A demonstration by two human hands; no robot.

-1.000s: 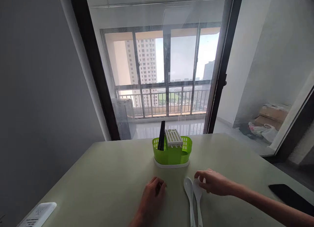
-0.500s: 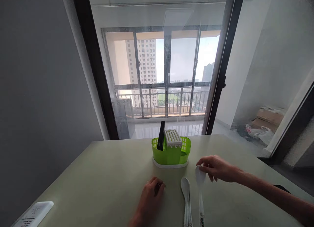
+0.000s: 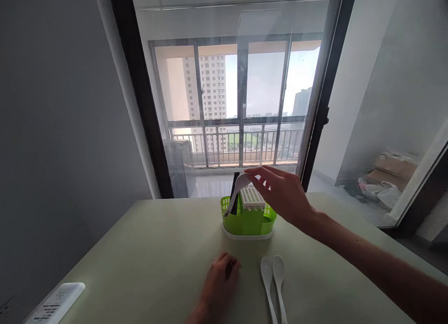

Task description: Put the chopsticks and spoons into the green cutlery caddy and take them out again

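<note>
My right hand (image 3: 280, 191) pinches a white spoon (image 3: 238, 187) by its bowl end, above a green utensil caddy (image 3: 248, 223). The spoon slants with its handle end low, at the caddy's left compartment; whether the tip is inside the rim I cannot tell. Black chopsticks (image 3: 234, 207) stand in that compartment, and a white slotted rack (image 3: 252, 197) tops the middle. Two more white spoons (image 3: 266, 268) lie side by side on the table, bowls pointing away from me. My left hand (image 3: 223, 270) rests on the table left of them, fingers curled; anything inside it is hidden.
The pale table (image 3: 157, 254) reaches to a glass door with dark frames (image 3: 143, 95). A white object with printed marks (image 3: 58, 303) lies at the table's left edge. Beyond the glass at right sit cardboard boxes and bags (image 3: 385, 177).
My right hand has lifted one spoon off the table and carried it left and away from me to the caddy. The two spoons left lying now sit apart. My left hand stays put.
</note>
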